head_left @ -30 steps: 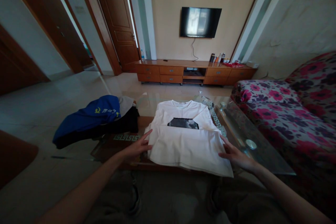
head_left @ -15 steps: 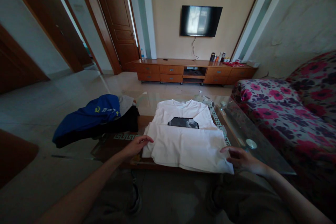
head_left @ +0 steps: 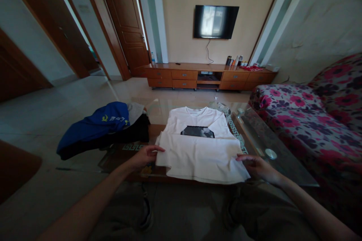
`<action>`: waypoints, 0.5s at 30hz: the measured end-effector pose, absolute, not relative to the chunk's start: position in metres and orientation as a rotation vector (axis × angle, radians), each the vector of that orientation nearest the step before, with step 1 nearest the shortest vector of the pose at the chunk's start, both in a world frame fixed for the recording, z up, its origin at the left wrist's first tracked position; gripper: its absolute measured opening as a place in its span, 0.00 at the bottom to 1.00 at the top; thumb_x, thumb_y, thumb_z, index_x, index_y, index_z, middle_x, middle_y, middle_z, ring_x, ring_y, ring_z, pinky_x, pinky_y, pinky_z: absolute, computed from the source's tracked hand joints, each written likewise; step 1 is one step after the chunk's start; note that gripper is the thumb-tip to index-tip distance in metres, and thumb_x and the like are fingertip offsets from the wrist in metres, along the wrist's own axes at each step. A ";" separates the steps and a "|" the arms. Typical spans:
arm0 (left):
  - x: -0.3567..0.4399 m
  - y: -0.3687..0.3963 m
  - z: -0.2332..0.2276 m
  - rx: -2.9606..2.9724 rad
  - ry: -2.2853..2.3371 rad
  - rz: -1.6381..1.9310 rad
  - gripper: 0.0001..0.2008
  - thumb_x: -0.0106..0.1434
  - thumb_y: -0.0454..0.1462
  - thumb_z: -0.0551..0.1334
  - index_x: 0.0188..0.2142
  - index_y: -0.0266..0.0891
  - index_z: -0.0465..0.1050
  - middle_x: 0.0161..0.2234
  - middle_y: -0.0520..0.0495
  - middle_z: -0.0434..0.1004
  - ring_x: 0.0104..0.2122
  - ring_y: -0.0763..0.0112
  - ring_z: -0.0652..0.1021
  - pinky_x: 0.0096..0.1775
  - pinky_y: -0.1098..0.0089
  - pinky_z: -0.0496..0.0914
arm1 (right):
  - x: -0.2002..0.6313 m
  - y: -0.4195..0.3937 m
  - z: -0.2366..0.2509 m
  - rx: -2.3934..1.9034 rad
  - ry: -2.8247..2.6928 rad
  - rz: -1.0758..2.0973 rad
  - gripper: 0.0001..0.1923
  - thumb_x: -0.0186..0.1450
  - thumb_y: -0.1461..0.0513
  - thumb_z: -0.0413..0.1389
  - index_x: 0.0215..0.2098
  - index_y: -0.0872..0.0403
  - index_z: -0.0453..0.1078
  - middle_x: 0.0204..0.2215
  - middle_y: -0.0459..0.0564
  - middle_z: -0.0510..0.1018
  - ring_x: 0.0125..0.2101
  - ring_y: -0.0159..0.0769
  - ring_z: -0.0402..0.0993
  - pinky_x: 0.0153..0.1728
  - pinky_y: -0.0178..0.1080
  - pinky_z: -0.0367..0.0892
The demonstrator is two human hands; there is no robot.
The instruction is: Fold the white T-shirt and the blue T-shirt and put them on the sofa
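A white T-shirt (head_left: 202,158) lies on the glass coffee table (head_left: 285,165), its lower part folded up toward the collar. A dark printed picture shows partly above the fold. My left hand (head_left: 146,155) pinches the left edge of the folded layer between thumb and fingers. At the opposite edge, near the lower right corner, my right hand (head_left: 258,166) grips the cloth, which creases beside the fingertips.
Blue and black clothes (head_left: 107,126) are heaped on the table's left side. A flower-patterned sofa (head_left: 308,131) runs along the right. Beyond stands a low wooden TV cabinet (head_left: 183,77) with bottles on top, under a wall-mounted television (head_left: 216,22).
Both hands have shifted slightly, the right one a little inward and up. The shirt's lower edge has moved a bit away from me, and its lower left corner looks different.
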State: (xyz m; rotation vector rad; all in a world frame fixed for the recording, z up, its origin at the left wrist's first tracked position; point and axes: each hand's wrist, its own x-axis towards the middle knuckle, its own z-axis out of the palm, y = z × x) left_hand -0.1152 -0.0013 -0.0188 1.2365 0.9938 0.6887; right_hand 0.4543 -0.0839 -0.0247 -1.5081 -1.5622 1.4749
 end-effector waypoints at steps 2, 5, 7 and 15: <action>-0.120 0.002 -0.027 1.394 1.033 0.635 0.19 0.51 0.40 0.73 0.41 0.34 0.81 0.43 0.40 0.82 0.44 0.58 0.80 0.50 0.59 0.72 | 0.457 -0.081 -0.031 -1.513 -1.681 1.398 0.23 0.59 0.51 0.64 0.48 0.54 0.79 0.67 0.60 0.62 0.60 0.55 0.68 0.52 0.45 0.71; -0.126 0.005 -0.035 1.631 1.115 0.602 0.16 0.56 0.44 0.70 0.41 0.36 0.83 0.43 0.41 0.82 0.45 0.59 0.79 0.51 0.60 0.71 | 0.458 -0.079 -0.034 -1.543 -1.849 1.274 0.17 0.61 0.55 0.60 0.45 0.53 0.81 0.64 0.59 0.66 0.62 0.55 0.65 0.54 0.45 0.69; -0.127 0.005 -0.036 1.822 1.170 0.589 0.14 0.60 0.42 0.66 0.42 0.39 0.83 0.43 0.42 0.82 0.46 0.60 0.79 0.52 0.61 0.70 | 0.455 -0.080 -0.033 -1.569 -1.923 1.205 0.17 0.61 0.57 0.59 0.46 0.52 0.81 0.61 0.58 0.68 0.60 0.54 0.66 0.54 0.45 0.68; -0.118 0.004 -0.028 2.203 1.112 0.555 0.15 0.61 0.33 0.61 0.46 0.44 0.82 0.45 0.44 0.76 0.47 0.63 0.77 0.51 0.67 0.68 | 0.448 -0.085 -0.024 -1.618 -2.048 1.122 0.19 0.57 0.61 0.60 0.47 0.49 0.80 0.61 0.55 0.64 0.58 0.51 0.66 0.55 0.45 0.68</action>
